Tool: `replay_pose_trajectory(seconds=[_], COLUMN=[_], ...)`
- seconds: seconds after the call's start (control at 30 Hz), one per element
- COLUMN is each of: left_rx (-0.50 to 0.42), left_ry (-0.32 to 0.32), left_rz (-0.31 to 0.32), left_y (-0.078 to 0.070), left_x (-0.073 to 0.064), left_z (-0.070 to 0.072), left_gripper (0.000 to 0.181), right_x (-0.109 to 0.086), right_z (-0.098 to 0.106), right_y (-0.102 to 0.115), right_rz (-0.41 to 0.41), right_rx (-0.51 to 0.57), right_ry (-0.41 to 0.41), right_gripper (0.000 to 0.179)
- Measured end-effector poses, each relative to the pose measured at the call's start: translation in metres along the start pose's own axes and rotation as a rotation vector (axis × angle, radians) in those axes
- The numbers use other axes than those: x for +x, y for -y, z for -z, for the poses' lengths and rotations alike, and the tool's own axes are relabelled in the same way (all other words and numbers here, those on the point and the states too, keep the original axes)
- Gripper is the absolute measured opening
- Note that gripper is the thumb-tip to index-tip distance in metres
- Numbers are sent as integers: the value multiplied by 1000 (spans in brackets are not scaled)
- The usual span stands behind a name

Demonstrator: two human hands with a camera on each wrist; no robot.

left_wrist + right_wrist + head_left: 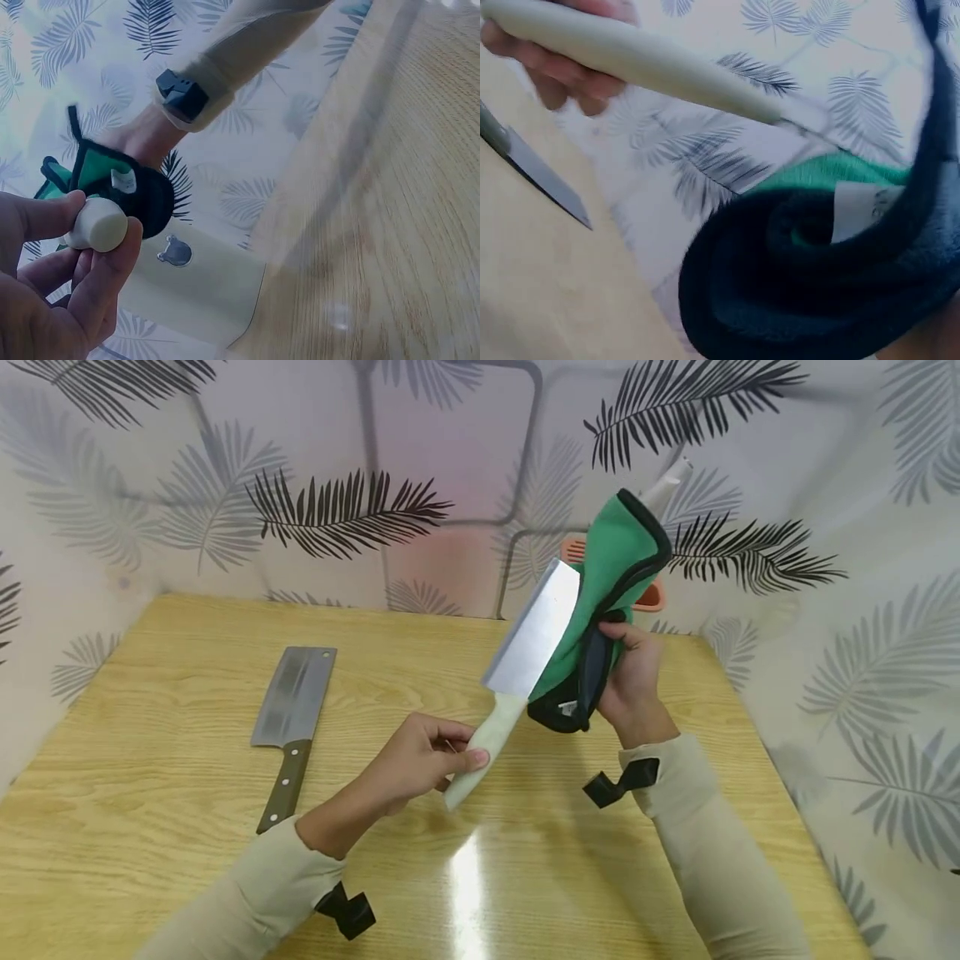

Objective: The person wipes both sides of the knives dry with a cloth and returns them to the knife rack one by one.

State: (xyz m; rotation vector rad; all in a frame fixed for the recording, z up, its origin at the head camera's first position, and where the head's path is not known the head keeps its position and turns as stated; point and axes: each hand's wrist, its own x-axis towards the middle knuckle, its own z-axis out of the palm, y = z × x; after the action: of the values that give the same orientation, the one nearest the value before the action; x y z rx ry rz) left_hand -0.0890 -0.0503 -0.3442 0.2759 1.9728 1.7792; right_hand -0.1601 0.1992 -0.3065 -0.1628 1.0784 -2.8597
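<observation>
My left hand (pixel 420 756) pinches the pale cream handle of a kitchen knife (pixel 536 627) between thumb and fingers, its broad blade slanting up and to the right above the table. In my right hand (pixel 636 681) is a bunched green cloth (pixel 618 552) with black edging, held against the blade's right side. The right wrist view shows the cloth's dark folds and white tag (pixel 859 214) close to the blade end of the knife handle (pixel 645 60). From the left wrist, the handle's rounded butt (pixel 105 227) faces the camera.
A cleaver (pixel 296 702) with a brown riveted handle lies left on the wooden table (pixel 172 793). Behind the cloth stands a holder with orange parts (pixel 649 596); a white handle (pixel 663 493) sticks up there. Leaf-patterned covering (pixel 465 460) backs the table.
</observation>
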Motion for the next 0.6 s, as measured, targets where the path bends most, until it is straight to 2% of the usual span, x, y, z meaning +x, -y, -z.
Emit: replay_pose_trajectory(seconds=[0.1,0.2,0.4,0.6], left_rx=[-6,-28,-76,-99], left_ry=[-21,-46,-106,-193], left_rz=[-14,-33,-60,-46], left_y=[-1,-1,-1,-1], left_x=[2,5,10,14], left_z=[1,2,3,1], left_gripper=[30,30,28,24], right_x=[-7,-17,-38,-58], right_z=[2,1,-6,-8], right_y=[-12,-26,-54,-76], right_rz=[-62,-121,-131,-145], right_rx=[-24,-57,-216,-316], right_ry=[65,78,32,-46], right_gripper=[30,34,32,30])
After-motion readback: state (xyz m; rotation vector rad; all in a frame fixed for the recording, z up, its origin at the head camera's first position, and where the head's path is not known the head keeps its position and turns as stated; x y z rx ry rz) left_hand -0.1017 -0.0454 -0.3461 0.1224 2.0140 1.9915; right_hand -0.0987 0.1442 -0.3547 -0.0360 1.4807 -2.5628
